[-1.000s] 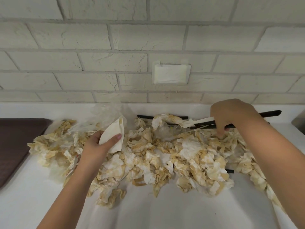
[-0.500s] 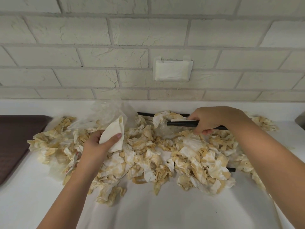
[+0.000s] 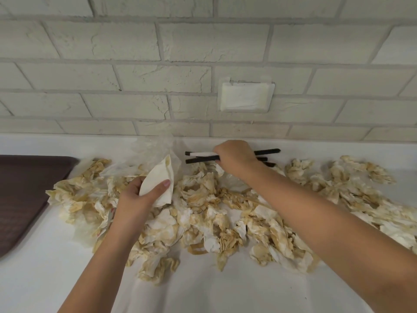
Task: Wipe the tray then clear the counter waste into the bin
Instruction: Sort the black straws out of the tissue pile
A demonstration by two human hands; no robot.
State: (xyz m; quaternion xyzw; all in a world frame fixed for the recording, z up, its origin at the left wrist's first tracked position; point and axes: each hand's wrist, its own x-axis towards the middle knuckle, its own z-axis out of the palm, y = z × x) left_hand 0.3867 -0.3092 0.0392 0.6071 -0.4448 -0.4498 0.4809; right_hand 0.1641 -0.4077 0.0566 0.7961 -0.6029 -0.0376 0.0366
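A wide heap of crumpled, brown-stained paper napkins (image 3: pixel 203 213) covers the white counter (image 3: pixel 225 290). My left hand (image 3: pixel 137 197) holds a folded white napkin (image 3: pixel 160 181) above the left part of the heap, thumb across its front. At the back of the counter my right hand (image 3: pixel 234 158) grips a bundle of black chopsticks (image 3: pixel 200 159), one partly in a white paper sleeve. The dark brown tray (image 3: pixel 22 195) lies at the left edge of the counter, apart from both hands.
A crumpled clear plastic bag (image 3: pixel 153 147) lies at the back behind the folded napkin. A white brick wall with a covered white outlet plate (image 3: pixel 246 96) rises behind the counter. More stained napkins (image 3: pixel 361 188) spread to the right.
My right hand has carried the black chopsticks leftward and toward the wall, from the heap's right side to its back middle. My left hand has kept the folded napkin in the same place.
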